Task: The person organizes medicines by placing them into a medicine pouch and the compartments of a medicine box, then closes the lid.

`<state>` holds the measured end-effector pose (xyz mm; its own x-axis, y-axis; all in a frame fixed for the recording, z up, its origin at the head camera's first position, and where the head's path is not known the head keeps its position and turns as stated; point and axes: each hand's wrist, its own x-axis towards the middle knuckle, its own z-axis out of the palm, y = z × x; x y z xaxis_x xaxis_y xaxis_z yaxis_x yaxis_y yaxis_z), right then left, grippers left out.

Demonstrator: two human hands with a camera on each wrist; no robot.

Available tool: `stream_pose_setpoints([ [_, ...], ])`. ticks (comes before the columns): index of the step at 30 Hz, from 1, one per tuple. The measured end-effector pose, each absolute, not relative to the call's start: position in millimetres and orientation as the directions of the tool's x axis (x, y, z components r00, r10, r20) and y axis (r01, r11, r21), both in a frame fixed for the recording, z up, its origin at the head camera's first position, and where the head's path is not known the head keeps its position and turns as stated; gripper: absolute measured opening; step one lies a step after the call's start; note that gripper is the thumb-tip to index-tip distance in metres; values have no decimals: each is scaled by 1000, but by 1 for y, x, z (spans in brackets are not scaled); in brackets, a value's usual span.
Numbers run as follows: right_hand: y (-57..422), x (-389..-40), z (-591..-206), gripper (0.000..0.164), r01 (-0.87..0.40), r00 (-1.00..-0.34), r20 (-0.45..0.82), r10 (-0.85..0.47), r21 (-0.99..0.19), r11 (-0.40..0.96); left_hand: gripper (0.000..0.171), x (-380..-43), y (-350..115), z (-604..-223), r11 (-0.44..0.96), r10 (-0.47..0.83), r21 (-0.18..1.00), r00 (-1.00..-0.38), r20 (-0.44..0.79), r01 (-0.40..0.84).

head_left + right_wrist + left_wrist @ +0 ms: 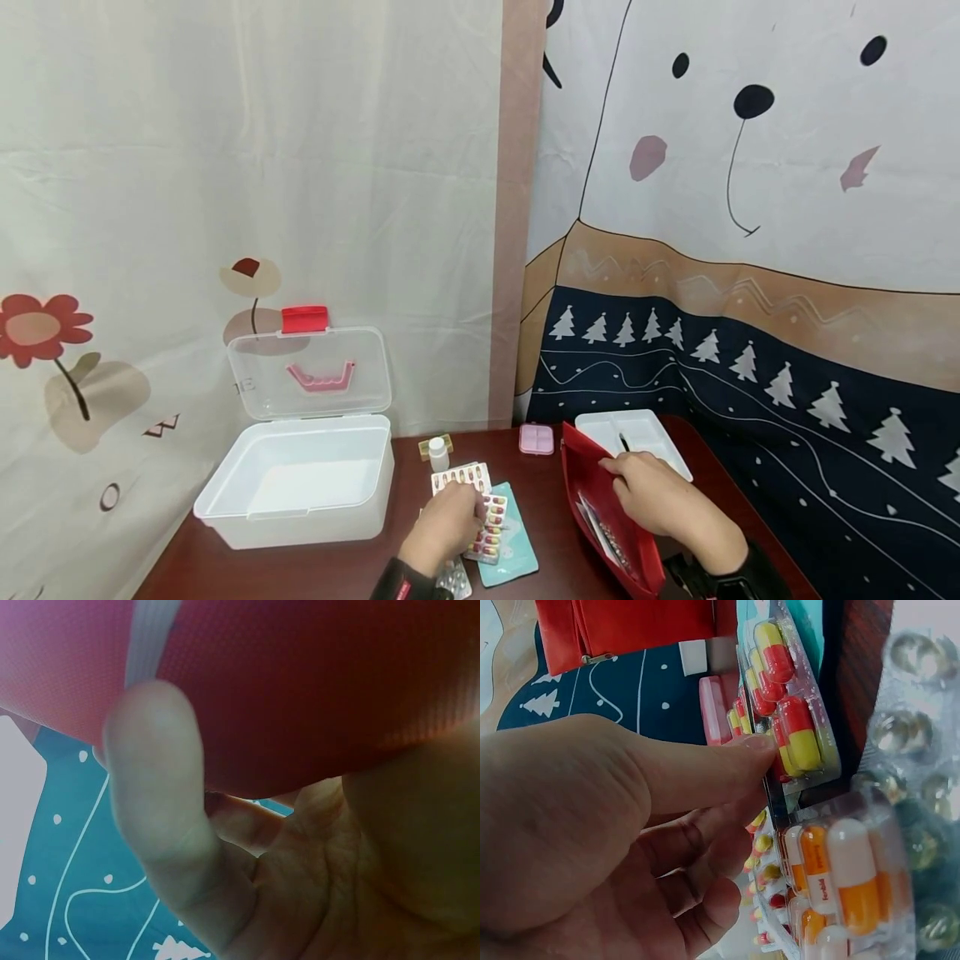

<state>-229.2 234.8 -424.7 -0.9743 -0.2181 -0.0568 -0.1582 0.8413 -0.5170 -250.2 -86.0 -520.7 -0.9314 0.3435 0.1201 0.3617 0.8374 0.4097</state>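
Observation:
My left hand (445, 525) pinches the edge of a blister pack of red and yellow capsules (801, 735), its thumb on the near side in the left wrist view. Just below that pack sits one of orange and white capsules (855, 877), and a silvery blister pack (907, 731) lies to the right. Under the packs lies a light blue packet (517, 542). My right hand (663, 496) grips the upper side of a red zip pouch (583, 471), which gapes with papers and packs inside. In the right wrist view the thumb lies against the red fabric.
A clear-lidded white box (300, 529) stands raised-lid on the left. Behind the packs are a small white bottle (438, 456) and another capsule blister pack (465, 475). A pink pill case (536, 439) and a white tray (663, 437) stand at the back, near the curtain.

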Motion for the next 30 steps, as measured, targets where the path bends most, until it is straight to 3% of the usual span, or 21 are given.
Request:
stream_pose_setpoints([
  [21,237,-228,-428,35,-160,-973,-59,-222,-521,838,15,-252,-84,-519,846,358,365,-922,151,388],
  [30,236,-230,-428,35,-155,-974,-63,-218,-518,841,9,-246,-69,-487,805,406,317,-855,322,501],
])
